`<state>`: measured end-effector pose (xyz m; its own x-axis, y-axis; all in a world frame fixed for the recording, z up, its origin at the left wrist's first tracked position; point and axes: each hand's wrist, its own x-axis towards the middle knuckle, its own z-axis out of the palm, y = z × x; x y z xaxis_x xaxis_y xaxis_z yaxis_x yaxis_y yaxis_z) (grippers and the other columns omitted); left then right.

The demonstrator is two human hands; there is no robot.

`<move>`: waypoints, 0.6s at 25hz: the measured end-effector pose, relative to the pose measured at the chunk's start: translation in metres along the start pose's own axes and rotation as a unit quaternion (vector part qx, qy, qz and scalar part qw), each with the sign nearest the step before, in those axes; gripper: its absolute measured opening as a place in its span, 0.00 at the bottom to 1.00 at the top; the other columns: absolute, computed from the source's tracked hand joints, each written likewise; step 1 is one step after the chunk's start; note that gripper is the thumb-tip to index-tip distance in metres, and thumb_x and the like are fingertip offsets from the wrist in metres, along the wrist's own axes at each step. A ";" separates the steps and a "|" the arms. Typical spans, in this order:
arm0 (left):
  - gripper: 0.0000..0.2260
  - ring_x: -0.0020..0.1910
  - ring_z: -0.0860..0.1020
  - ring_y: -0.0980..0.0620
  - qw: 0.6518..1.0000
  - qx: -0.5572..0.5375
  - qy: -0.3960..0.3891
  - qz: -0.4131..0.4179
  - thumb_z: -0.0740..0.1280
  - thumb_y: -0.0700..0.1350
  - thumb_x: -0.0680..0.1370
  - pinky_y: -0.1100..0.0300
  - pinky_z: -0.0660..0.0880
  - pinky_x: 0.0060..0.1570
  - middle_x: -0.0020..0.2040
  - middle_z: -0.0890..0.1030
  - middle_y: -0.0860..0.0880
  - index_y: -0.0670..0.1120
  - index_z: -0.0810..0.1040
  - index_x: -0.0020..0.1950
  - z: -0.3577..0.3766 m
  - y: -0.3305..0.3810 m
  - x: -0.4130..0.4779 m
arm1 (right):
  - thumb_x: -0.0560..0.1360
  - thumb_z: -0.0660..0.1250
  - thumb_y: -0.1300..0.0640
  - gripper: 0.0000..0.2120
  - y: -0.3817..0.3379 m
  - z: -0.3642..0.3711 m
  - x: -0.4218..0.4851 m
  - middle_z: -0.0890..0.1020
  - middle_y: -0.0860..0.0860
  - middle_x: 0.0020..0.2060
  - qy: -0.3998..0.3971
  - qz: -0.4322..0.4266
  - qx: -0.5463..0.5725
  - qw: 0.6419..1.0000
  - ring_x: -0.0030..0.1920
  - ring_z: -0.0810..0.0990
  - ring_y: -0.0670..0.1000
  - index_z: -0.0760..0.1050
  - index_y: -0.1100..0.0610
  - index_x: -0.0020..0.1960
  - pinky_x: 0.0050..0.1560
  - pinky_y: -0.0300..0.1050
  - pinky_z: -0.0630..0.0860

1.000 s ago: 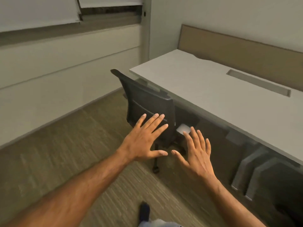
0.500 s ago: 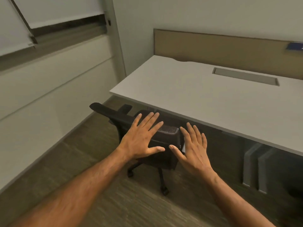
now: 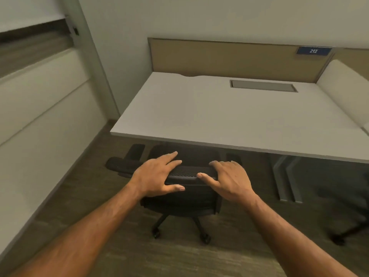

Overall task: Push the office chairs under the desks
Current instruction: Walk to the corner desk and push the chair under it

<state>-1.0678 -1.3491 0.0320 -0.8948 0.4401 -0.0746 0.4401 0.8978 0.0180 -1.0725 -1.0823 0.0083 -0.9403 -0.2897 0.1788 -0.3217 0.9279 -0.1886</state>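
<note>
A black office chair [image 3: 183,200] stands at the front edge of the white desk [image 3: 219,116], with its seat and armrests partly under the desktop. My left hand [image 3: 155,174] lies on the top edge of the backrest, fingers straight over it and thumb spread on the rear face. My right hand [image 3: 229,178] is on the same edge further right. Its fingers curl over the top and its thumb points left along the mesh. The chair's wheeled base shows below my wrists.
A white wall [image 3: 40,116] runs close along the left of the chair. Grey desk legs [image 3: 285,180] stand under the desk at right. The base of another chair [image 3: 347,232] shows at the right edge. A tan partition [image 3: 229,58] with a "212" label [image 3: 313,50] backs the desk.
I have come closer and now face the desk squarely. Both hands, earlier hovering spread in the air, have landed on the backrest's top. The chair has turned to face the desk.
</note>
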 end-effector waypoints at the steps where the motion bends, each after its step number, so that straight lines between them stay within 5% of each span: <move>1: 0.48 0.75 0.69 0.51 1.000 -0.015 -0.004 0.018 0.46 0.81 0.70 0.50 0.69 0.71 0.79 0.67 0.51 0.52 0.61 0.81 0.000 -0.004 0.001 | 0.74 0.41 0.19 0.43 -0.008 -0.001 0.003 0.84 0.47 0.44 -0.010 0.005 -0.011 1.000 0.46 0.81 0.49 0.80 0.50 0.57 0.56 0.52 0.77; 3: 0.44 0.67 0.76 0.51 0.999 -0.025 0.007 0.040 0.48 0.79 0.73 0.51 0.73 0.66 0.72 0.75 0.52 0.52 0.64 0.79 0.001 -0.006 0.003 | 0.72 0.40 0.17 0.44 -0.025 0.000 0.008 0.82 0.46 0.39 -0.028 0.013 -0.023 0.999 0.40 0.79 0.48 0.80 0.50 0.51 0.48 0.51 0.77; 9: 0.36 0.65 0.76 0.50 0.993 -0.064 0.003 0.095 0.52 0.72 0.79 0.49 0.73 0.64 0.71 0.77 0.51 0.52 0.65 0.79 0.006 -0.016 -0.003 | 0.69 0.42 0.15 0.43 -0.040 0.004 0.003 0.79 0.45 0.34 -0.013 0.044 -0.059 0.997 0.35 0.77 0.48 0.77 0.50 0.42 0.41 0.48 0.73; 15: 0.46 0.46 0.79 0.56 1.000 -0.028 0.001 0.014 0.43 0.86 0.64 0.58 0.70 0.43 0.50 0.82 0.58 0.57 0.77 0.62 0.008 -0.083 -0.031 | 0.63 0.44 0.11 0.46 -0.037 0.002 -0.018 0.78 0.45 0.38 -0.028 0.053 -0.051 0.997 0.38 0.76 0.47 0.76 0.50 0.44 0.45 0.48 0.77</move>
<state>-1.0765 -1.4378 0.0244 -0.8825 0.4646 -0.0722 0.4597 0.8849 0.0751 -1.0439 -1.1122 0.0105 -0.9740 -0.1986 0.1086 -0.2098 0.9723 -0.1035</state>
